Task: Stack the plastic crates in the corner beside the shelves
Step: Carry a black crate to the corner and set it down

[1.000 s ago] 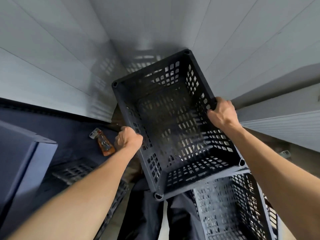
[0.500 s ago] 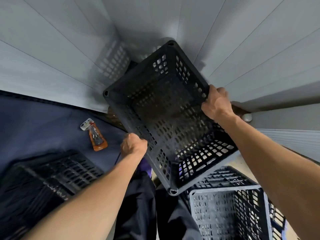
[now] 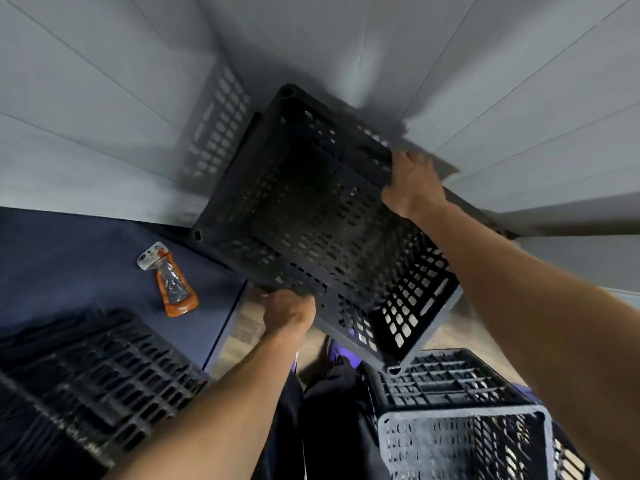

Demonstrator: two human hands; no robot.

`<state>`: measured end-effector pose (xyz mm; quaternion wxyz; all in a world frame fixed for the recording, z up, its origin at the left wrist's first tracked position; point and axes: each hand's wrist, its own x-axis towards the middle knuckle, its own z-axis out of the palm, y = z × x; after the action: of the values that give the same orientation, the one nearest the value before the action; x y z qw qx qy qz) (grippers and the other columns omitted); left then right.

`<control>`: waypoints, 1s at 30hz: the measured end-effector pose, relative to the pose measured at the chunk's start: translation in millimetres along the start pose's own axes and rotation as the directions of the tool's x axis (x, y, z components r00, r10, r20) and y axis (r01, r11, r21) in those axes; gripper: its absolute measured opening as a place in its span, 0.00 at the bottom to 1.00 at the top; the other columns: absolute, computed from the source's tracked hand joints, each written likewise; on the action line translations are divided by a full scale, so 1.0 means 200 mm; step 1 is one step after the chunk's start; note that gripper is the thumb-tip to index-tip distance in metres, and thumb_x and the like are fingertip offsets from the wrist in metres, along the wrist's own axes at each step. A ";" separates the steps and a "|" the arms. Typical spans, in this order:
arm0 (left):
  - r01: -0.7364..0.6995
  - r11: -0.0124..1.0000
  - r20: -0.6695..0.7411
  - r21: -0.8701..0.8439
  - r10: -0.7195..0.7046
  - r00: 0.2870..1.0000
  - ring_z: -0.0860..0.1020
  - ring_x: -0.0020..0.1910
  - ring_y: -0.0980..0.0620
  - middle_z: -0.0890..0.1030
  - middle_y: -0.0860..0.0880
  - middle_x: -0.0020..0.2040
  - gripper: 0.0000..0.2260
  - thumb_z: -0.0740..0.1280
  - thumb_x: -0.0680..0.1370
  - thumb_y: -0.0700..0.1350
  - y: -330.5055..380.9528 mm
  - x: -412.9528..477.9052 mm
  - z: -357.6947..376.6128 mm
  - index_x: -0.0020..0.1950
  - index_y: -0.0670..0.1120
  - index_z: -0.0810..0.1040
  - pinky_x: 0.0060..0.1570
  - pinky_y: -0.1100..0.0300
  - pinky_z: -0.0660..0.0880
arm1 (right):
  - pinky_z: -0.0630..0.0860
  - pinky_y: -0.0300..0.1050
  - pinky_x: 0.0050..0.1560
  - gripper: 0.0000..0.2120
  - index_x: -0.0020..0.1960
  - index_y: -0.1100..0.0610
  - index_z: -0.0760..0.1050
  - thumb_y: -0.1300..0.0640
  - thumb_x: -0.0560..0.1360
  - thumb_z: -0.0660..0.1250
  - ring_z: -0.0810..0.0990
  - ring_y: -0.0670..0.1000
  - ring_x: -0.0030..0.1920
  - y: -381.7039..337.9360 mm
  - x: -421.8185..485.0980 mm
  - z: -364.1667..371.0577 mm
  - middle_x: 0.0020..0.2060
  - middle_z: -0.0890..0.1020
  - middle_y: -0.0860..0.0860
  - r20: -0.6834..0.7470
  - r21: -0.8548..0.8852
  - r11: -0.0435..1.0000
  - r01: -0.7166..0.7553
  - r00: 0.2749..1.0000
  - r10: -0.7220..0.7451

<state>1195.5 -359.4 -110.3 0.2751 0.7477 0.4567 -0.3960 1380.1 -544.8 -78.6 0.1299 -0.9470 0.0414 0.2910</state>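
1. I judge I am carrying the black perforated plastic crate (image 3: 322, 230) into the white panelled wall corner (image 3: 360, 60) at twelve o'clock; next it needs levelling and lowering there.
2. Another grey lattice plastic crate (image 3: 464, 420) waits at five o'clock, and a dark one (image 3: 86, 382) at eight.
3. My right hand (image 3: 412, 185) clamps the crate's two o'clock rim; my left hand (image 3: 289, 311) clamps its seven o'clock edge.

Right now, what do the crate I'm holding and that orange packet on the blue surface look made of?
Held crate: looks like dark, matte moulded plastic, judging by its lattice of slots. Orange packet: seems a glossy plastic blister on an orange backing, with shiny clear film; the contents are unclear.
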 end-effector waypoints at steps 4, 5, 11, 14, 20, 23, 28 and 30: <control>0.024 0.996 0.070 -0.090 -0.018 0.997 0.84 0.51 0.40 0.85 0.38 0.52 0.18 0.65 0.76 0.49 0.01 0.03 0.14 0.54 0.35 0.82 0.54 0.49 0.80 | 0.66 0.60 0.72 0.36 0.80 0.60 0.58 0.59 0.75 0.69 0.65 0.66 0.73 0.02 0.11 0.05 0.73 0.67 0.64 0.041 -0.022 0.997 0.078 0.996 -0.077; 0.034 0.994 0.081 -0.103 -0.025 0.996 0.84 0.50 0.40 0.85 0.39 0.51 0.18 0.66 0.76 0.50 0.00 0.04 0.18 0.54 0.36 0.82 0.53 0.49 0.81 | 0.65 0.60 0.73 0.38 0.81 0.59 0.56 0.58 0.75 0.69 0.65 0.66 0.73 0.04 0.13 0.07 0.74 0.66 0.63 0.052 -0.026 0.995 0.096 0.994 -0.095; 0.099 0.973 0.116 -0.210 -0.076 0.990 0.83 0.53 0.38 0.83 0.38 0.55 0.19 0.67 0.75 0.47 -0.02 0.11 0.27 0.60 0.34 0.76 0.56 0.48 0.79 | 0.58 0.57 0.76 0.42 0.83 0.57 0.50 0.52 0.76 0.69 0.57 0.63 0.79 0.10 0.26 0.18 0.80 0.58 0.60 0.104 -0.017 0.990 0.138 0.985 -0.135; 0.099 0.955 0.092 -0.279 -0.076 0.993 0.84 0.51 0.39 0.84 0.39 0.52 0.16 0.67 0.75 0.43 0.00 0.14 0.28 0.59 0.36 0.75 0.55 0.48 0.80 | 0.54 0.56 0.78 0.42 0.83 0.56 0.49 0.49 0.78 0.68 0.48 0.60 0.81 0.14 0.29 0.22 0.82 0.49 0.57 0.130 -0.003 0.993 0.115 0.985 -0.113; 0.113 0.906 0.097 -0.407 -0.080 0.992 0.84 0.50 0.39 0.82 0.41 0.50 0.11 0.64 0.78 0.35 0.08 0.18 0.22 0.60 0.36 0.77 0.50 0.49 0.82 | 0.55 0.52 0.79 0.38 0.83 0.55 0.51 0.53 0.79 0.66 0.49 0.57 0.82 0.18 0.11 0.33 0.83 0.48 0.53 0.176 -0.002 0.994 0.107 0.979 -0.105; 0.078 0.927 0.088 -0.367 -0.049 0.995 0.83 0.53 0.42 0.81 0.39 0.58 0.16 0.64 0.79 0.38 0.13 0.19 0.19 0.65 0.34 0.75 0.47 0.50 0.83 | 0.57 0.51 0.79 0.36 0.83 0.55 0.53 0.53 0.80 0.66 0.50 0.55 0.82 0.22 -0.04 0.42 0.83 0.50 0.52 0.265 -0.010 0.992 0.125 0.957 -0.118; 0.059 0.964 0.103 -0.258 -0.033 0.994 0.84 0.49 0.37 0.79 0.41 0.53 0.09 0.64 0.78 0.40 0.19 0.13 0.15 0.54 0.36 0.75 0.51 0.48 0.82 | 0.63 0.51 0.76 0.31 0.81 0.56 0.59 0.55 0.80 0.64 0.60 0.57 0.78 0.18 -0.21 0.50 0.79 0.62 0.54 0.289 0.041 0.996 0.079 0.953 -0.088; -0.056 0.998 0.000 0.029 0.056 0.998 0.82 0.55 0.39 0.81 0.39 0.56 0.16 0.66 0.77 0.45 0.16 0.09 0.15 0.60 0.36 0.77 0.55 0.53 0.79 | 0.66 0.50 0.73 0.27 0.78 0.56 0.64 0.55 0.80 0.63 0.65 0.59 0.75 0.15 -0.29 0.51 0.75 0.67 0.56 0.270 0.081 0.996 0.042 0.961 -0.063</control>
<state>1218.5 -387.3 -140.5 0.2752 0.7643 0.4297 -0.3942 1271.7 -545.6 -133.9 0.1773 -0.8931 0.0090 0.4133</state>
